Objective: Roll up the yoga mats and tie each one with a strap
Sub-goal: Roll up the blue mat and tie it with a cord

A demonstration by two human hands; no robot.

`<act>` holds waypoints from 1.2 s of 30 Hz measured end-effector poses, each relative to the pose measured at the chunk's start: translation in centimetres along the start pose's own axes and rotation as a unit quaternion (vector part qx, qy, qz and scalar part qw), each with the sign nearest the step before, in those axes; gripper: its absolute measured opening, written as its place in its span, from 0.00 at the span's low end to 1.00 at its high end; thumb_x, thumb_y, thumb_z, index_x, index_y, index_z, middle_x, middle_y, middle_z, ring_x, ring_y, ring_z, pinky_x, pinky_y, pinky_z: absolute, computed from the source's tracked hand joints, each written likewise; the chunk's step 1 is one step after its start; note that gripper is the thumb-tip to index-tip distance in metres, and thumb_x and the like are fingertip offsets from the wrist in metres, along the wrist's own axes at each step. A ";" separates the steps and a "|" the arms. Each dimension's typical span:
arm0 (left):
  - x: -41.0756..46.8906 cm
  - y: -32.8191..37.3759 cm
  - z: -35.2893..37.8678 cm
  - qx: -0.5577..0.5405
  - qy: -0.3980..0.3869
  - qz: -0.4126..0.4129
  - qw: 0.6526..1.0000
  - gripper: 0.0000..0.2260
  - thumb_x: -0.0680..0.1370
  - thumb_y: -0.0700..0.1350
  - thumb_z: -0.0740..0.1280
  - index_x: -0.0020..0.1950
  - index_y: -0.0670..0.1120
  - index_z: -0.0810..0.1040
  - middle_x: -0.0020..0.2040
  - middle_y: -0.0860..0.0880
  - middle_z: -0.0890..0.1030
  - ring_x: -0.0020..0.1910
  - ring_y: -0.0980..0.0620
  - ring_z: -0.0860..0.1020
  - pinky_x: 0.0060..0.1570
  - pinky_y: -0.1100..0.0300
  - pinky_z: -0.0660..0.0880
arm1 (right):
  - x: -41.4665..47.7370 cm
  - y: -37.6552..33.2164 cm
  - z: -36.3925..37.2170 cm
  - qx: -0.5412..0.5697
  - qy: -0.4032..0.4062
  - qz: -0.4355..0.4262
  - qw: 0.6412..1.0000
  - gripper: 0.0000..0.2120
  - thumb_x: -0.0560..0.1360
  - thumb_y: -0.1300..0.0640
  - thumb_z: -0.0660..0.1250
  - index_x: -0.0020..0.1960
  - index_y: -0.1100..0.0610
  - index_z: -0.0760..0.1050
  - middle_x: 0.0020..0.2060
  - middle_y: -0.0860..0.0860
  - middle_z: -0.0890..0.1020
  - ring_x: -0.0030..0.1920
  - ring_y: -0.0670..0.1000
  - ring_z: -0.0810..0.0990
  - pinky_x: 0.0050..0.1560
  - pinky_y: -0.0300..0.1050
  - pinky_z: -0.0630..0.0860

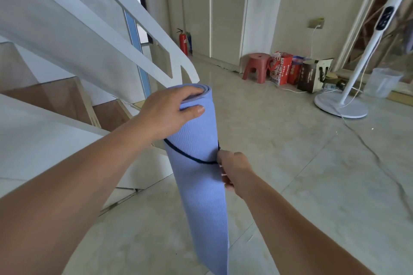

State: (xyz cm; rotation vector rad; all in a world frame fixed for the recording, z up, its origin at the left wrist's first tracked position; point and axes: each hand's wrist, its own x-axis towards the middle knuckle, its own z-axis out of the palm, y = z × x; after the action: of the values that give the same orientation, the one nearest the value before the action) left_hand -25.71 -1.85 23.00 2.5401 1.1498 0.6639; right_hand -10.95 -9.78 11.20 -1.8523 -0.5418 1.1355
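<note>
A rolled light-blue yoga mat (201, 196) stands upright in front of me, its lower end near the floor. My left hand (172, 114) grips the top end of the roll, fingers over the rim and thumb on the side. A thin dark strap (190, 156) runs slantwise around the upper part of the roll. My right hand (232, 169) is at the roll's right side with its fingers curled, pinching the strap where it comes round.
A white staircase with a slanted railing (125, 35) and wooden steps rises on the left. A red stool (257, 67), several paper bags (297, 71), a standing fan (348, 96) with its cable across the floor and a clear bin (384, 82) stand at the back right.
</note>
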 end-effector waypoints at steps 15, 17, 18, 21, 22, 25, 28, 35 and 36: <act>-0.4 2.4 -2.9 -0.004 -0.039 -0.012 0.999 0.08 0.73 0.54 0.75 0.48 0.54 0.80 0.47 0.55 0.80 0.58 0.53 0.71 0.63 0.55 0.65 | -2.1 -0.9 -1.7 -0.113 -0.068 -0.087 0.987 0.11 0.78 0.54 0.59 0.38 0.57 0.64 0.34 0.55 0.69 0.30 0.53 0.66 0.28 0.39 0.56; -0.4 3.1 -3.1 0.039 -0.060 0.011 0.997 0.06 0.75 0.49 0.74 0.51 0.55 0.80 0.48 0.59 0.81 0.57 0.54 0.76 0.65 0.52 0.69 | -2.6 2.1 -1.2 -0.125 -0.076 -0.037 0.989 0.12 0.79 0.54 0.59 0.39 0.57 0.64 0.32 0.54 0.68 0.26 0.51 0.65 0.26 0.35 0.56; -0.5 3.4 -3.1 0.056 -0.068 0.022 0.996 0.08 0.76 0.46 0.72 0.54 0.56 0.80 0.49 0.59 0.81 0.57 0.55 0.78 0.64 0.51 0.71 | -3.0 3.3 -0.8 -0.106 -0.099 -0.007 0.989 0.11 0.79 0.54 0.59 0.41 0.57 0.65 0.33 0.54 0.68 0.26 0.50 0.65 0.27 0.34 0.56; -1.4 3.8 -2.9 0.041 -0.089 0.027 0.995 0.21 0.79 0.37 0.66 0.68 0.57 0.75 0.55 0.58 0.80 0.57 0.54 0.77 0.60 0.57 0.71 | -3.2 3.2 -0.6 -0.073 -0.106 0.005 0.992 0.05 0.77 0.55 0.58 0.45 0.57 0.67 0.39 0.54 0.70 0.29 0.50 0.69 0.31 0.38 0.60; -1.8 3.6 -2.8 0.036 -0.090 0.027 0.995 0.23 0.80 0.35 0.65 0.71 0.57 0.74 0.56 0.58 0.79 0.58 0.55 0.76 0.59 0.60 0.70 | -3.1 2.1 -0.9 -0.076 -0.087 -0.010 0.993 0.06 0.76 0.56 0.57 0.46 0.57 0.69 0.40 0.54 0.72 0.29 0.51 0.71 0.32 0.39 0.63; -2.6 2.3 -3.3 -0.033 -0.096 0.010 0.995 0.25 0.79 0.31 0.63 0.71 0.54 0.75 0.59 0.55 0.80 0.61 0.54 0.75 0.58 0.65 0.69 | -2.7 -1.8 -2.0 -0.051 -0.054 -0.049 0.996 0.11 0.79 0.51 0.57 0.48 0.59 0.73 0.40 0.53 0.77 0.31 0.53 0.76 0.36 0.42 0.68; -3.5 1.8 -4.2 -0.179 -0.095 -0.046 0.978 0.21 0.75 0.35 0.66 0.66 0.52 0.79 0.54 0.54 0.81 0.55 0.53 0.76 0.47 0.71 0.70 | -3.0 -2.9 -1.7 -0.077 -0.073 -0.065 0.992 0.12 0.80 0.49 0.57 0.48 0.58 0.71 0.38 0.52 0.75 0.30 0.52 0.74 0.33 0.40 0.65; -4.5 1.6 -2.4 0.093 -0.009 -0.036 0.995 0.23 0.77 0.63 0.64 0.47 0.42 0.77 0.40 0.48 0.74 0.48 0.47 0.72 0.43 0.62 0.62 | -1.9 -2.4 1.1 -0.125 -0.081 -0.153 0.977 0.12 0.79 0.57 0.56 0.37 0.57 0.63 0.33 0.54 0.67 0.32 0.53 0.64 0.31 0.41 0.57; -4.3 1.1 -2.7 0.093 -0.013 -0.026 0.995 0.22 0.79 0.61 0.63 0.45 0.41 0.76 0.36 0.48 0.71 0.45 0.46 0.71 0.40 0.64 0.60 | -1.7 -1.7 1.1 -0.149 -0.082 -0.149 0.974 0.12 0.78 0.59 0.57 0.36 0.57 0.63 0.31 0.54 0.66 0.32 0.53 0.63 0.31 0.41 0.56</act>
State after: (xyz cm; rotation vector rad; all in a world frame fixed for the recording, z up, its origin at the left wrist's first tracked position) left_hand -28.88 -5.69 24.48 2.6520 1.3196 0.5328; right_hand -12.60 -9.57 13.24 -1.8528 -1.0975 1.0494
